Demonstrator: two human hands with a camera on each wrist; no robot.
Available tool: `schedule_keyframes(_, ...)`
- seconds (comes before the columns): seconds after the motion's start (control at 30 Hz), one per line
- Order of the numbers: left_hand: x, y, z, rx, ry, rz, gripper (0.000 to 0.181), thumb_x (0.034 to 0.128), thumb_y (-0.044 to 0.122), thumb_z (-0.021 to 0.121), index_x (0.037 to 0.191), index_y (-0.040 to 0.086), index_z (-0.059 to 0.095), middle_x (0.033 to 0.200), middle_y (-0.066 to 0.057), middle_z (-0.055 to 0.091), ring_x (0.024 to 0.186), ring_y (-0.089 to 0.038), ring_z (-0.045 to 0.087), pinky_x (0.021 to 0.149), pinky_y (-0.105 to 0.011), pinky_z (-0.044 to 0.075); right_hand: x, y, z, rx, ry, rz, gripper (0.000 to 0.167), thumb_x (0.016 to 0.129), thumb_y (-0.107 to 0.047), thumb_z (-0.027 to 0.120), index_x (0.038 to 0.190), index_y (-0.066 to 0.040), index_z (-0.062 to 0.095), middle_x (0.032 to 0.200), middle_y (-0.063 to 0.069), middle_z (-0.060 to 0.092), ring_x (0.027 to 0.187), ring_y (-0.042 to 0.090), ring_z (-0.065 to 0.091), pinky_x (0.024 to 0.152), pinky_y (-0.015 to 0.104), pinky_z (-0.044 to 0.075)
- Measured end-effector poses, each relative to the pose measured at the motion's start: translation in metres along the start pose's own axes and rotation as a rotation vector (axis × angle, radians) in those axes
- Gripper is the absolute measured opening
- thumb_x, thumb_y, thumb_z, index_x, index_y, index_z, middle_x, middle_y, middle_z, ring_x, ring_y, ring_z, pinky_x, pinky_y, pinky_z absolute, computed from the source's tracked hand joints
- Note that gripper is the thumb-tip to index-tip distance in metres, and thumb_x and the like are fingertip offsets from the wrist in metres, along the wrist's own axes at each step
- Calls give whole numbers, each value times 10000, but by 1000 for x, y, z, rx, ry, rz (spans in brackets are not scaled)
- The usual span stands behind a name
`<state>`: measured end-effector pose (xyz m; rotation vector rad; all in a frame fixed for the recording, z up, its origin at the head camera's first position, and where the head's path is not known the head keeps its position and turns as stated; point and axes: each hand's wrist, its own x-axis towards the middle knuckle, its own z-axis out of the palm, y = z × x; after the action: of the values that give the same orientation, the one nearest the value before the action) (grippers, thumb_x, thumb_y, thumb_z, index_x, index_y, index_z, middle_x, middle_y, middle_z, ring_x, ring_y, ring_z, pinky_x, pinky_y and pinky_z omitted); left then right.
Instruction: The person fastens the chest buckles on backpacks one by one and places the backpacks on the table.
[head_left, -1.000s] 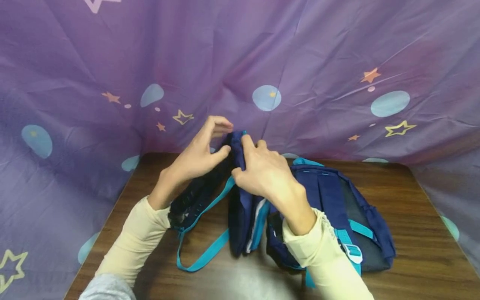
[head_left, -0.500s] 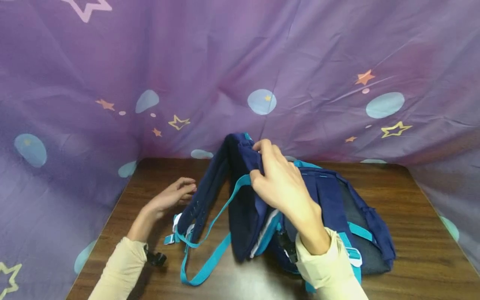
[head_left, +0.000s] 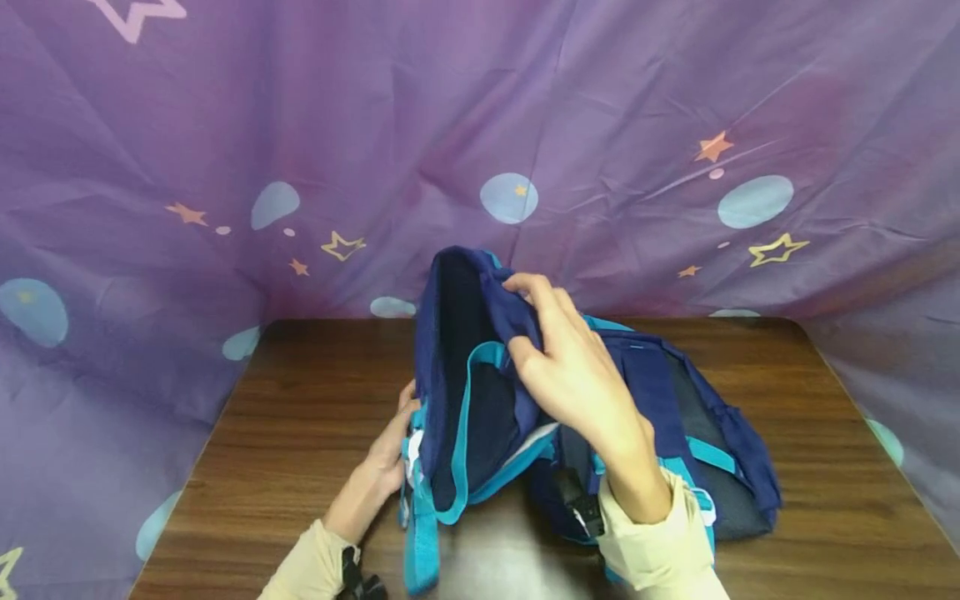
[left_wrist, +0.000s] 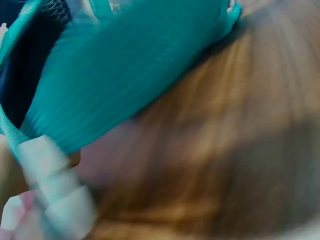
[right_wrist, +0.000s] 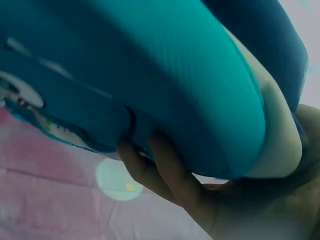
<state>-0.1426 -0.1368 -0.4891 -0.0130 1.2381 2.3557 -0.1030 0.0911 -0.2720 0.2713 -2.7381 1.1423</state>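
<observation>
A small navy backpack point(head_left: 495, 417) with teal trim stands on its side at mid-table, its padded shoulder straps point(head_left: 426, 333) toward the left. My right hand point(head_left: 581, 375) grips its upper part, fingers at the top and thumb on the near side. In the right wrist view, fingers of the right hand point(right_wrist: 175, 175) curl against the teal and navy fabric. My left hand point(head_left: 382, 450) touches the outer side of the straps beside a white buckle point(head_left: 415, 450); its fingertips are hidden behind them. The left wrist view is blurred, with a wide teal band point(left_wrist: 120, 70) close up.
A second navy backpack point(head_left: 652, 392) lies to the right, partly under my right forearm, with teal webbing and a white buckle. The wooden table point(head_left: 285, 400) ends at a purple cloth backdrop point(head_left: 375, 150) printed with stars. A black wrist device point(head_left: 360, 575) sits on my left sleeve.
My left hand has come down from the bag's top, round to the straps, and now rightward. The straps have swung right, against the bag. My right hand keeps its hold as the bag tilts.
</observation>
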Motion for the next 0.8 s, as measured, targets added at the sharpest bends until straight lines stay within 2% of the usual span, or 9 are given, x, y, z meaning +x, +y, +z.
schedule_keyframes(0.07, 1, 8, 1, 81, 95, 0, 446, 990, 239, 497, 1366, 401, 320, 1059, 96, 595, 855, -47, 605, 759, -191, 504, -1, 4, 3, -7, -22, 16, 523, 913, -157, 511, 1410, -300, 435, 1416, 43, 492, 1242, 240, 524, 994, 523, 427)
schedule_keyframes(0.17, 0, 22, -5, 134, 162, -14, 503, 957, 209, 517, 1371, 399, 302, 1111, 45, 590, 910, -100, 625, 800, -246, 529, -5, 15, 12, -10, -36, 49, 530, 919, -189, 522, 1426, -292, 406, 1415, 53, 477, 1137, 306, 563, 948, 524, 448)
schedule_keyframes(0.23, -3, 30, -11, 150, 178, -1, 516, 948, 196, 531, 1354, 414, 298, 1172, 33, 567, 973, -106, 616, 855, -247, 519, -8, 25, 21, 0, -33, 69, 542, 920, -203, 529, 1437, -278, 386, 1434, 58, 463, 1107, 348, 575, 938, 533, 456)
schedule_keyframes(0.37, -12, 48, -26, 227, 208, 13, 575, 939, 182, 547, 1377, 411, 253, 1283, -3, 470, 1066, -118, 573, 917, -235, 485, -14, 49, 46, 48, -24, 107, 565, 914, -192, 535, 1450, -236, 361, 1490, 77, 432, 1265, 370, 523, 1014, 589, 413)
schedule_keyframes(0.47, -18, 59, -34, 289, 238, 13, 597, 935, 163, 555, 1383, 401, 241, 1312, -26, 419, 1069, -123, 564, 915, -234, 487, -20, 63, 65, 91, -9, 136, 573, 906, -164, 543, 1447, -213, 359, 1494, 105, 431, 1341, 362, 474, 1047, 590, 396)
schedule_keyframes(0.63, -27, 77, -42, 377, 265, 12, 664, 922, 125, 588, 1415, 375, 221, 1380, -41, 345, 1116, -124, 517, 919, -218, 478, -34, 77, 98, 138, 26, 184, 570, 918, -141, 547, 1453, -171, 352, 1520, 127, 419, 1350, 385, 474, 1065, 570, 404)
schedule_keyframes(0.8, -35, 87, -47, 442, 268, -11, 692, 929, 146, 635, 1419, 402, 218, 1440, -87, 315, 1149, -144, 500, 914, -244, 490, -48, 87, 127, 99, -1, 195, 546, 968, -151, 508, 1482, -110, 332, 1493, 182, 445, 1278, 419, 533, 1020, 576, 442)
